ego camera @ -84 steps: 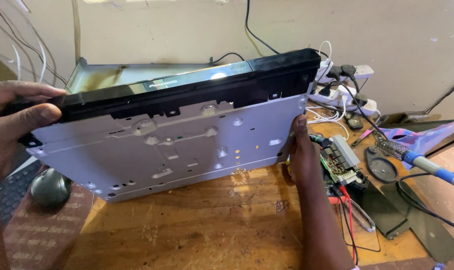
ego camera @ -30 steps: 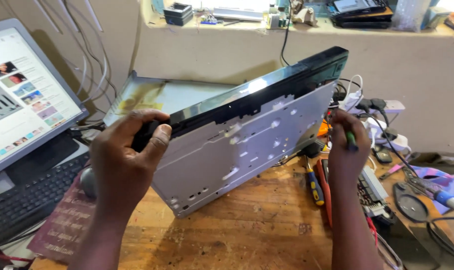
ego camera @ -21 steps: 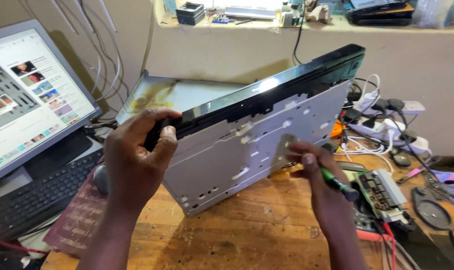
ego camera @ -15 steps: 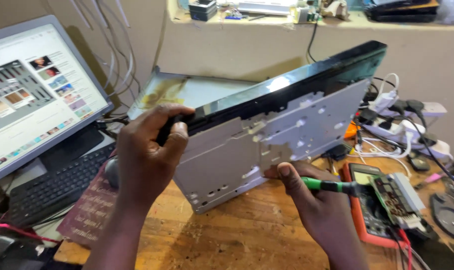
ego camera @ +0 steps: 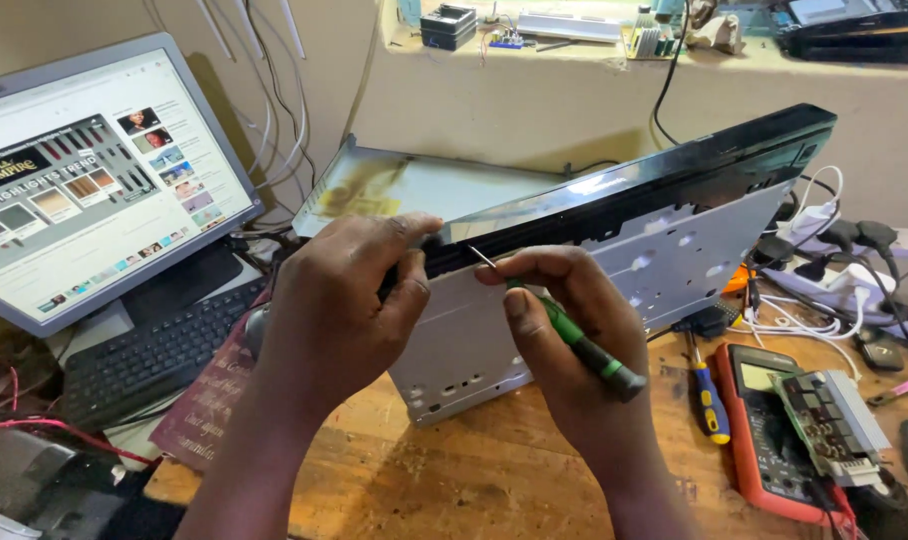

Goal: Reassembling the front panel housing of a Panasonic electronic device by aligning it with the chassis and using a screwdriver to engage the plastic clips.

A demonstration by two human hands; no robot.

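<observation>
The flat player chassis [ego camera: 614, 270], a stiff box of thin grey sheet metal with a glossy black front strip, stands tilted on its long edge on the wooden bench [ego camera: 454, 480] and looks light but easy to tip. The left hand [ego camera: 339, 310] clamps its upper left corner, which seems the safest place to hold. The right hand [ego camera: 574, 340] grips a green-handled screwdriver [ego camera: 564, 335], tip at the black strip.

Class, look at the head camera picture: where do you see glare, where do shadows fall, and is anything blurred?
Head view: glare streaks the black front edge of the player and the monitor glows brightly; the left hand and right hand cast shadows on the wooden bench; focus is sharp, no obvious blur.
</observation>
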